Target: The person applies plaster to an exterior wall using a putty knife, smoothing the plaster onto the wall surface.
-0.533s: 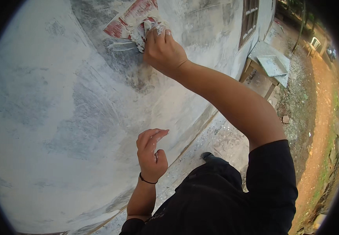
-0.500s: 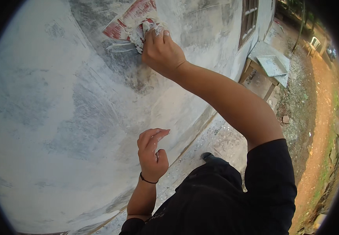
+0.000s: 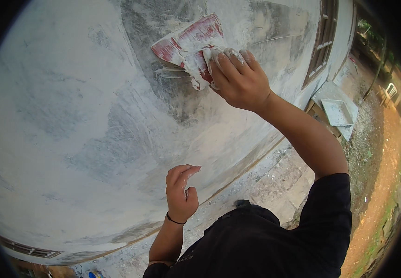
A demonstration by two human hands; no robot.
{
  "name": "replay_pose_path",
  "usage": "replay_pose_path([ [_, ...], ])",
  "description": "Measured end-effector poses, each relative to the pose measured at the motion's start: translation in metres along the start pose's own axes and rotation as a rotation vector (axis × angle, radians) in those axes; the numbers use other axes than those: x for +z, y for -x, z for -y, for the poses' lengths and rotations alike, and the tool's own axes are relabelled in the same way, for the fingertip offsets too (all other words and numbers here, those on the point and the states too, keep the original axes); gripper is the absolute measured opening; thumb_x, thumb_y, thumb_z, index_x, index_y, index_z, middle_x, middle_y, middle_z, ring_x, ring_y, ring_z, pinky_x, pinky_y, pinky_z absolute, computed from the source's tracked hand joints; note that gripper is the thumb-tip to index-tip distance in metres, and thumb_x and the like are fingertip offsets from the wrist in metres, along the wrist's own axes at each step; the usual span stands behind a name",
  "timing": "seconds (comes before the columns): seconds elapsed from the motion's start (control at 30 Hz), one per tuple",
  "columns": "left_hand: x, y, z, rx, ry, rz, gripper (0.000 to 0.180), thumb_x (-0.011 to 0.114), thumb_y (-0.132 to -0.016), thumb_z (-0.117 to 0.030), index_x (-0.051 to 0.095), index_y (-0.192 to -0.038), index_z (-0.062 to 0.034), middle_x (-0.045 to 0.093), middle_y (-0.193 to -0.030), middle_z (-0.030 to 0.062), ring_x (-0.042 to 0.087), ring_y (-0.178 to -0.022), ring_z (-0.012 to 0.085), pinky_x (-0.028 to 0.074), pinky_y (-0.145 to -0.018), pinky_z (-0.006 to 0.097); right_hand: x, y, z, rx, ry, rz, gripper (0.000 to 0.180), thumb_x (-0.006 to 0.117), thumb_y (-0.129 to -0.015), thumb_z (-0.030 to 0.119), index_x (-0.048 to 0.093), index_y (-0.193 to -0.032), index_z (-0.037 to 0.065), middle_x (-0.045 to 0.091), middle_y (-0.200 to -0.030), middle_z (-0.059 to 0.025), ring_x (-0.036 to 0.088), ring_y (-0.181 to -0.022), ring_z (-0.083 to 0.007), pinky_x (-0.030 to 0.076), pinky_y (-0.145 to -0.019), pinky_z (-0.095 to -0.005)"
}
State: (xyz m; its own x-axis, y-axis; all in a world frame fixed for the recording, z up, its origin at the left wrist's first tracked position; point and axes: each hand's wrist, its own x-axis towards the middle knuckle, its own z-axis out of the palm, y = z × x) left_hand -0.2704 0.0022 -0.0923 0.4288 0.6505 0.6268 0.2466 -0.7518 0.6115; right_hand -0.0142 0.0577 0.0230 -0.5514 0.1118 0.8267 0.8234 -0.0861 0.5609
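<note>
Grey-white plastered wall [image 3: 71, 116], patchy, wet filler streaked near its upper middle. Left hand [image 3: 180, 194], low against wall: fingers loosely curled, holding nothing. Red scraper blade [image 3: 186, 41], flat on wall above it, caked with filler. Right hand [image 3: 239, 78] clamped on scraper; uneven pressure likely gouges soft filler, or coated fingers slip.

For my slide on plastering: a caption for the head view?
Right hand presses a red putty-smeared scraper against the grey wall; left hand hangs empty.
</note>
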Motion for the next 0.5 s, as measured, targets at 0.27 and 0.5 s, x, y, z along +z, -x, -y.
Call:
replay_pose_path([
  [0.27,0.009,-0.005,-0.002,0.006,-0.042,-0.075,0.047,0.038,-0.054,0.009,0.064,-0.092,0.0019,0.058,-0.094,0.0149,0.054,-0.09,0.0279,0.043,-0.083,0.032,-0.053,-0.08,-0.052,0.096,-0.323,-0.064,0.018,0.065,-0.067,0.008,0.064,-0.084,0.003,0.056,-0.077,-0.0047,0.057,-0.074,-0.0201,0.046,-0.066,-0.0325],
  [0.5,0.007,-0.016,-0.017,0.055,-0.022,-0.168,0.044,0.04,-0.054,0.009,0.065,-0.089,-0.0015,0.059,-0.088,0.0122,0.054,-0.085,0.029,0.044,-0.078,0.034,-0.024,-0.083,-0.049,0.073,-0.361,-0.237,0.014,0.063,-0.066,0.004,0.064,-0.08,0.002,0.057,-0.074,-0.005,0.056,-0.072,-0.0203,0.046,-0.064,-0.0325],
])
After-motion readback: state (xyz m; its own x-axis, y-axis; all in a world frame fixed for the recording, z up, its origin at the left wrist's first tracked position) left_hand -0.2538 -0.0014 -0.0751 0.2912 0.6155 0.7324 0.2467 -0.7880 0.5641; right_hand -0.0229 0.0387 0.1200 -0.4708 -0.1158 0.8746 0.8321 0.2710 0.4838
